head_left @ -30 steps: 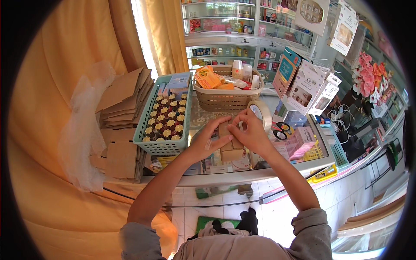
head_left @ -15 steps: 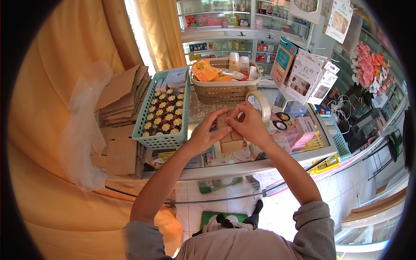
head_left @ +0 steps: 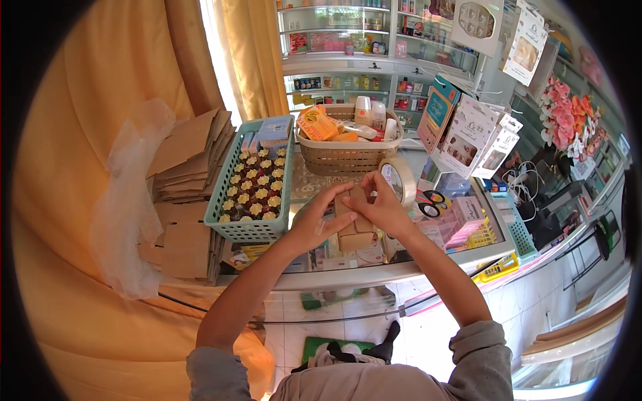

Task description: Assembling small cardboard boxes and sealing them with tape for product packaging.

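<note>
Between my hands, over the glass counter, is a small brown cardboard box (head_left: 355, 240). My left hand (head_left: 315, 221) grips its left side, with the thumb lying across the top. On the right, my right hand (head_left: 386, 208) pinches a flap at the box's upper edge between thumb and fingers. The fingers partly cover the box, so its inside does not show. A wide roll of tape (head_left: 398, 180) stands on edge just beyond my right hand. Scissors (head_left: 431, 203) with black and orange handles lie to the right of it.
A green basket (head_left: 257, 231) of gold-capped bottles stands at left, beside stacked flat cardboard (head_left: 187, 248) and bubble wrap (head_left: 127, 220). Behind the box sits a beige basket (head_left: 348, 160) of toiletries. Hanging packets (head_left: 468, 137) and pink boxes (head_left: 465, 224) are at right. The counter's metal edge (head_left: 334, 277) runs in front.
The view has shifted slightly, so the counter sits a little lower in the picture. The flap under my right fingers now shows more; both hands keep hold of the box.
</note>
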The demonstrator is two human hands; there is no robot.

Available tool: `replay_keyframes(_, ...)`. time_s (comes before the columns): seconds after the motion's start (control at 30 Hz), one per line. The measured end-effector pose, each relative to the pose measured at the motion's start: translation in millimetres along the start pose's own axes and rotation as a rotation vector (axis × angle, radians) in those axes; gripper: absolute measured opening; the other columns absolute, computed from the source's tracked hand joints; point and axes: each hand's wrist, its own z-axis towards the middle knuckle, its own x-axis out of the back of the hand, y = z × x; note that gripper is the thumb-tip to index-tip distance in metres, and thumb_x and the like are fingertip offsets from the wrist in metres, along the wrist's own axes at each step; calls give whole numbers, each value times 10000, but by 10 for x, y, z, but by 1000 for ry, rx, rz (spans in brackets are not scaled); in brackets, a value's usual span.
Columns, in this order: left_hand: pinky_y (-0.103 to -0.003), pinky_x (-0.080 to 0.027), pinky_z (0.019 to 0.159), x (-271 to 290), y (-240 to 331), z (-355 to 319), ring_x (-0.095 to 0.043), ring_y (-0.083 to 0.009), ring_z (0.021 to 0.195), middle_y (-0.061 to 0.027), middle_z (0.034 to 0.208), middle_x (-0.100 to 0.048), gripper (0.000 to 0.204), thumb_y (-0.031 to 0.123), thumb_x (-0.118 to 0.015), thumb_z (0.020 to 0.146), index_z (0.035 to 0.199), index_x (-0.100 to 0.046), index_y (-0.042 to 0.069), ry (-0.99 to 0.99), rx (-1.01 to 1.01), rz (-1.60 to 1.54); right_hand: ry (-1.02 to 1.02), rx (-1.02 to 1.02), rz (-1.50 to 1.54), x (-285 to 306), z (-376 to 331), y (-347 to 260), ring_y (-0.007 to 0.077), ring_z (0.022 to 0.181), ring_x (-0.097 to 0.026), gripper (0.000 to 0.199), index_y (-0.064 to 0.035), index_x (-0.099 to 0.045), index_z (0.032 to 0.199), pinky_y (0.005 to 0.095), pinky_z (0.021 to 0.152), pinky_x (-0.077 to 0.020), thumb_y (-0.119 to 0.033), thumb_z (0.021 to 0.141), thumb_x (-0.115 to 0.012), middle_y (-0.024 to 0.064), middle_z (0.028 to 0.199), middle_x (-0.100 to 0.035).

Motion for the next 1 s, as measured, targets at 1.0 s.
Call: replay_keyframes(1.0, -268, -501, 838, 12, 427, 23, -603, -140, 997, -161, 1188, -584, 549, 237, -553, 964, 1412, -349, -7, 159, 165, 185, 45, 227, -355, 17, -149, -266, 253, 794, -569, 371, 44, -493, 1165, 332, 676, -460, -248, 945, -556, 183, 969, -528)
